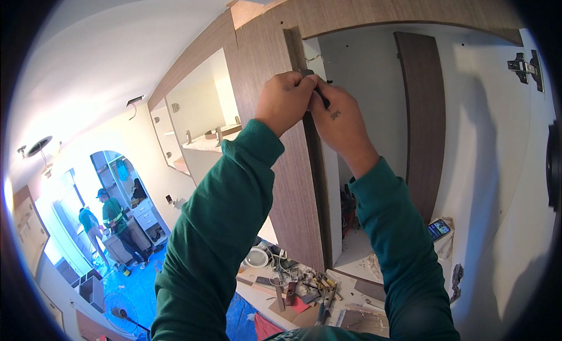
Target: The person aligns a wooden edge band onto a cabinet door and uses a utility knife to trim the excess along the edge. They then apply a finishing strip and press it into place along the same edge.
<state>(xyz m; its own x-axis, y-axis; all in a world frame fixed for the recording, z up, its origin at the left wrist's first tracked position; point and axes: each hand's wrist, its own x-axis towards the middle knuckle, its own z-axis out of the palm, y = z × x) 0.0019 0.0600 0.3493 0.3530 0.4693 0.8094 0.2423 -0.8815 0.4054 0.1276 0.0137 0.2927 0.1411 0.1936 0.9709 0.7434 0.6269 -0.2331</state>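
Observation:
Both my arms, in green sleeves, reach up to a wood-grain cabinet panel. My left hand is closed, thumb and fingers pinched together at the edge of a long dark groove in the panel. My right hand meets it there, its fingers curled and touching the left fingertips. Between them shows a small dark piece, mostly covered by my fingers; its kind cannot be made out. Right of the groove is the cabinet's open inside, with a dark brown board standing upright in it.
Below, a worktop holds a heap of tools and scraps and a round white fitting. A phone lies at the right, beneath a hinged white door. Far left, two people stand by blue floor sheeting and a fan.

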